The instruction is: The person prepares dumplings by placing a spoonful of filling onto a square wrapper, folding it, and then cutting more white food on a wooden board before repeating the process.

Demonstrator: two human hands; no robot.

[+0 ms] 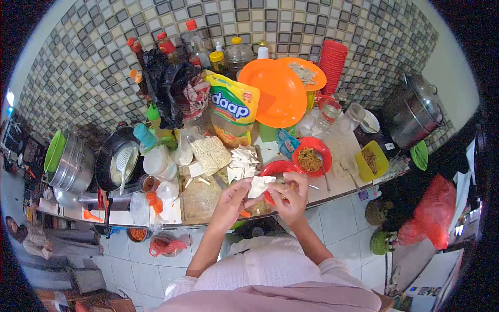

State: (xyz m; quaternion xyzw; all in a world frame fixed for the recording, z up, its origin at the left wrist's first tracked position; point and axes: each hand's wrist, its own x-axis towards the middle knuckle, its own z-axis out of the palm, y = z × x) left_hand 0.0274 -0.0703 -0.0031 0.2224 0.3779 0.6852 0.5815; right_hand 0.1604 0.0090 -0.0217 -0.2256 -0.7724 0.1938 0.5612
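My left hand pinches a white square dumpling wrapper, with a small bit of something on it. Close beside the wrapper's right edge is my right hand, its fingers bent together; what they hold, if anything, I cannot make out. Below and behind the hands stands a red bowl, its contents largely covered by them. A loose pile of white wrappers lies just beyond my left hand, on a worn cutting board. Another red bowl with shredded orange-brown food and a spoon stands farther right.
A block of dried noodles and a yellow pouch stand behind the board. Orange plates lean near the tiled wall. At left are a black wok and steel pots; at right, a yellow container and large pot.
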